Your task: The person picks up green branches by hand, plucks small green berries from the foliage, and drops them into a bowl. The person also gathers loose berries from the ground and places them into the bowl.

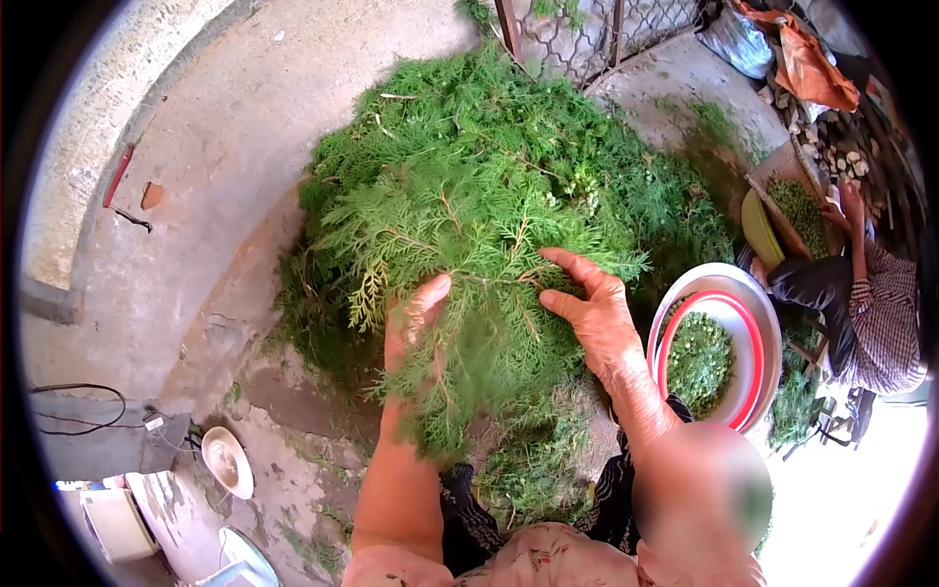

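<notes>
A leafy conifer branch (479, 333) with flat, scale-like green sprays hangs in front of me, its lower part blurred. My left hand (421, 308) grips it from the left; the thumb shows, while foliage covers most of the fingers. On the other side, my right hand (595, 311) has thumb and forefinger apart beside the branch's thin twigs. Behind both hands rises a large heap of similar cut greenery (489, 127), with small pale cones or seeds at its right.
At my right stands a metal basin (768, 323) around a red-rimmed bowl (759, 367) of small green pieces. Farther right, another person (885, 313) sits by a tray of green pieces (797, 210). A white dish (227, 462) lies at lower left. Loose sprigs (538, 460) litter the ground by my feet.
</notes>
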Action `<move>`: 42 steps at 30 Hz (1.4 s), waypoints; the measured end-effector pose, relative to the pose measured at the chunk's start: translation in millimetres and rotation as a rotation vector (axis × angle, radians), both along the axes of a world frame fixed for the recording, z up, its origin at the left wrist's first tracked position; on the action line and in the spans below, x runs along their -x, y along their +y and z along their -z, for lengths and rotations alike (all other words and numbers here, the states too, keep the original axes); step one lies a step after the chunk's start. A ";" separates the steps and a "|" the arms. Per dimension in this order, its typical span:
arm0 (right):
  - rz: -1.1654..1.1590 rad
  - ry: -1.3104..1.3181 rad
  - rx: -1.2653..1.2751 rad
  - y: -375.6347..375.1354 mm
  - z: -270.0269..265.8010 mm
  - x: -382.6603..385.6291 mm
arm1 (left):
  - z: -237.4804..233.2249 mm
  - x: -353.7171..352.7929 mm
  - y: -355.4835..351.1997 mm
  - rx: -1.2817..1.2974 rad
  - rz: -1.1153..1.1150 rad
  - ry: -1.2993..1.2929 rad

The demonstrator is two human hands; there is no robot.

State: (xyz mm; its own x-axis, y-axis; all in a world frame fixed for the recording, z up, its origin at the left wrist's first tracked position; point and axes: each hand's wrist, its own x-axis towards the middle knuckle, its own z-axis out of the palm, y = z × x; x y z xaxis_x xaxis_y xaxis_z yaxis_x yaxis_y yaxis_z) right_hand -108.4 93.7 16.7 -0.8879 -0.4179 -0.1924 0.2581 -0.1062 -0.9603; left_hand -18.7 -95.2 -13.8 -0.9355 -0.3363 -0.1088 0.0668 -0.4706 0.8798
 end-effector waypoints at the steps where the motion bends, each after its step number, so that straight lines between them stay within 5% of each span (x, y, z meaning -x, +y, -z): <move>1: 0.007 0.025 -0.020 1.1 1.2 0.8 | -1.1 -0.1 4.2 0.066 -0.040 0.029; 2: 0.015 0.051 -0.040 1.0 2.1 1.3 | -1.8 -0.5 5.1 0.133 -0.080 0.059; 3: 0.055 0.061 -0.061 -0.7 2.6 0.8 | 3.9 3.3 -3.8 -0.109 0.036 0.006; 7: 0.080 0.374 -0.200 2.2 7.9 1.7 | 1.9 -8.6 5.6 0.112 0.016 0.162; 10: 0.134 0.390 -0.162 -0.6 9.5 -0.2 | 2.3 -3.0 0.8 -0.193 -0.012 -0.021; 13: 0.140 0.309 -0.154 -1.0 9.4 0.6 | 11.6 -0.7 6.9 0.088 -0.153 0.203; 15: 0.107 0.283 -0.206 1.7 7.7 1.6 | 4.5 0.6 4.8 0.156 -0.155 -0.073; 18: 0.240 0.575 -0.499 1.5 2.0 1.3 | -9.3 11.9 15.2 0.211 -0.258 -0.324; 22: 0.316 0.893 -0.541 -1.3 -4.0 5.7 | -2.2 10.1 26.8 0.249 -0.090 -0.367; 26: 0.153 0.596 -0.229 -17.5 4.7 -16.5 | -14.6 15.8 35.2 0.736 0.236 -0.279; 28: 0.266 0.443 -0.119 -19.5 9.0 -18.9 | -3.3 12.6 49.8 0.168 0.117 0.000; 30: 0.238 0.058 0.173 -15.5 2.9 -14.7 | -18.0 17.0 50.8 0.606 0.142 -0.257; 31: 0.314 -0.010 0.124 -14.0 -3.2 -14.2 | -23.0 13.9 57.5 0.269 0.042 -0.227; 32: 0.372 -0.087 0.031 -11.1 -8.2 -15.2 | -29.8 11.7 57.7 0.216 0.010 -0.138; 34: 0.411 -0.342 0.114 -5.9 5.3 -6.3 | -29.4 16.6 55.1 0.134 -0.031 -0.279; 36: 0.463 -0.476 0.254 -3.5 -1.8 -0.7 | -24.5 16.7 48.4 0.303 0.009 0.017; 37: 0.463 -0.459 0.259 -0.8 1.7 2.7 | -25.1 16.3 48.2 0.121 -0.029 -0.203; 42: 0.374 -0.384 0.436 15.7 6.3 20.4 | -29.9 17.4 45.0 0.112 -0.136 -0.191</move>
